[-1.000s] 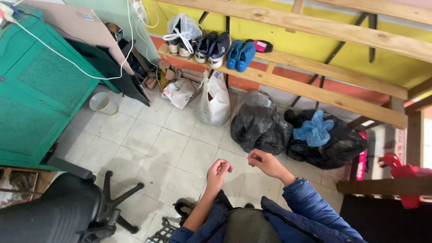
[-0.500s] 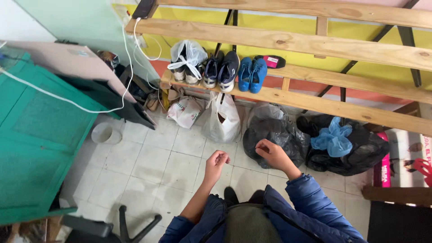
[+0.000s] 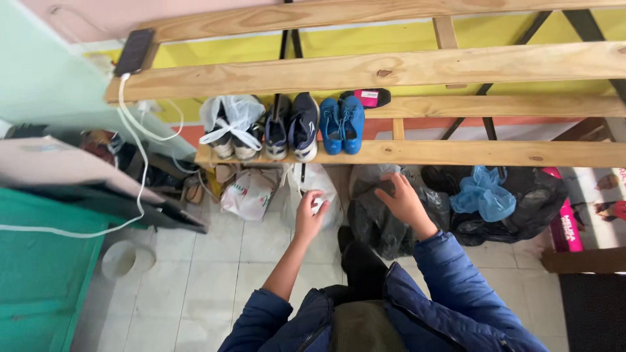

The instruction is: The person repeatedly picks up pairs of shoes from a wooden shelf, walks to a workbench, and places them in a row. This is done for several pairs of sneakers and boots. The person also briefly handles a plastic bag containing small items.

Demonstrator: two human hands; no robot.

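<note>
1. At the bottom centre of the frame, a dark blue padded jacket (image 3: 450, 293) is seen, both arms stretched forward over the pale tiled floor (image 3: 195, 274)
2. The left hand (image 3: 310, 215) is held at the white plastic bag (image 3: 312, 189), fingers curled narrowly on its top
3. The right hand (image 3: 404, 203) is laid on the crumpled black plastic bag (image 3: 378, 221), fingers spread; a grip cannot be told
4. Thin plastic could be torn if pulled hard, it is judged
5. Above, in mid-frame, blue trainers (image 3: 342, 125) are lined on a pale wooden shelf plank (image 3: 489, 153); they could be knocked by a lifted bag
</note>
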